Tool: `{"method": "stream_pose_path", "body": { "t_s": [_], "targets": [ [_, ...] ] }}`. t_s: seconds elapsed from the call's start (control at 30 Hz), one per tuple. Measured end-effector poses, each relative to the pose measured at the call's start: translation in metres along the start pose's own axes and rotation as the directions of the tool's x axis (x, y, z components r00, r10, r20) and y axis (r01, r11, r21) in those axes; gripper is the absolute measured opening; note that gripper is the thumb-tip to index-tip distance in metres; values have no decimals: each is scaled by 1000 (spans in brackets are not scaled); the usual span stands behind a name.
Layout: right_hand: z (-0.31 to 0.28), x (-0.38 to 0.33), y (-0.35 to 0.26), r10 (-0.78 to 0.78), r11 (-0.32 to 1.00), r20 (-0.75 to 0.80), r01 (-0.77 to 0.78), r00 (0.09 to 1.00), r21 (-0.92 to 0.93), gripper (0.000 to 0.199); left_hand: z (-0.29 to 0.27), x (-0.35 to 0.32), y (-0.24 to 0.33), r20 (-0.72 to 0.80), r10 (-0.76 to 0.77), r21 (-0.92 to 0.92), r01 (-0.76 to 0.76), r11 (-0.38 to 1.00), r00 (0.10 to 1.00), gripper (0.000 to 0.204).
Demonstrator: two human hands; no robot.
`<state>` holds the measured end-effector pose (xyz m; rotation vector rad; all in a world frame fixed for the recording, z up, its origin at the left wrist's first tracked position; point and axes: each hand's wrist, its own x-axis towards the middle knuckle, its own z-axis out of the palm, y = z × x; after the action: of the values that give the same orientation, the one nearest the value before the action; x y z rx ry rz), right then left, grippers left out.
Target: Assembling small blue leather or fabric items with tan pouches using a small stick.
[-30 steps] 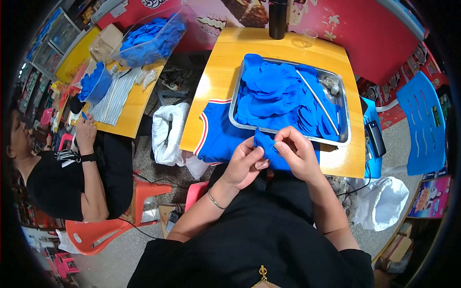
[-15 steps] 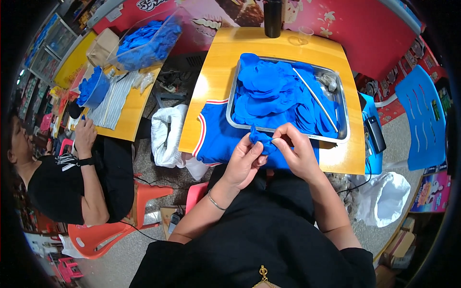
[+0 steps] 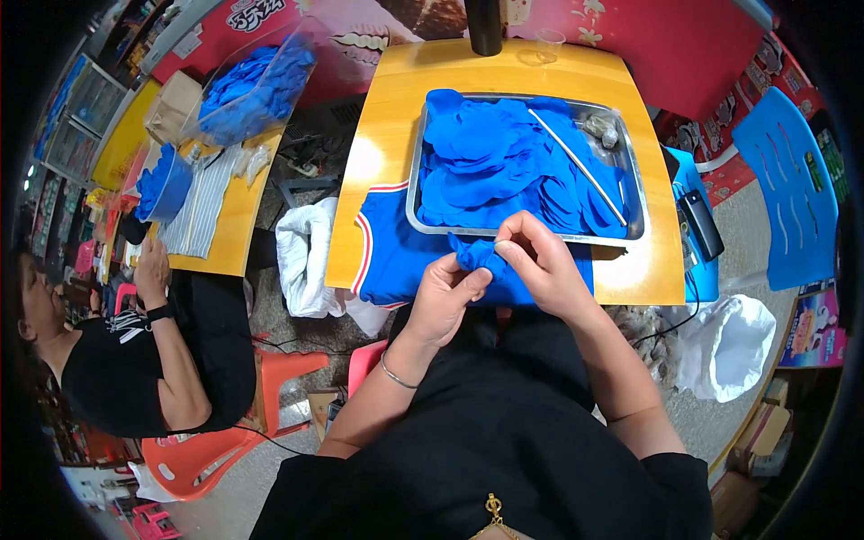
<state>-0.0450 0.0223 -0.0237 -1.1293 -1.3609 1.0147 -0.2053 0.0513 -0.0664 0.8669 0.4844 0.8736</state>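
Observation:
Over the near edge of the table, my left hand [image 3: 447,292] pinches a small gathered piece of blue fabric [image 3: 470,255]. My right hand [image 3: 544,268] has its thumb and forefinger closed on the same piece from the other side. Whether the fingers also hold anything finer is too small to see. Just beyond my hands is a metal tray [image 3: 416,171] heaped with flat, rounded blue fabric pieces [image 3: 486,148]. A thin pale stick [image 3: 578,168] lies slanted across them, near a small clear bag [image 3: 601,131]. Under the tray's near side spreads a blue garment [image 3: 396,256] with red-and-white trim.
A black bottle [image 3: 484,29] and a clear cup [image 3: 550,43] stand at the table's far edge. White sacks [image 3: 301,256] flank the table. To the right is a blue chair [image 3: 787,184]; at left, a co-worker [image 3: 117,378] sits by another table with a bin of blue fabric [image 3: 256,94].
The view has shifted slightly, so the table and tray sit a little higher and further left. My fingers have changed position a little on the blue fabric, still holding it between both hands.

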Motion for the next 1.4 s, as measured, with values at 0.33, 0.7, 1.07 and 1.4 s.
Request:
{"method": "stream_pose_path", "body": {
  "t_s": [0.33,0.7,1.07,1.4],
  "targets": [
    [-3,1,8,-22,1000,-17,22,1000,-16,7,12,3,-4,14,-68,-311,69,948,998,14],
    [-2,0,4,-24,999,-15,24,1000,-28,7,8,1,-3,97,-56,-345,87,934,994,14],
    [-4,2,8,11,997,-36,-13,999,-76,8,8,5,-2,-20,48,-34,-49,998,999,21],
    [-5,1,10,3,997,-28,-5,1000,-78,9,10,7,-1,18,-38,-175,40,984,999,19]
  ]
}}
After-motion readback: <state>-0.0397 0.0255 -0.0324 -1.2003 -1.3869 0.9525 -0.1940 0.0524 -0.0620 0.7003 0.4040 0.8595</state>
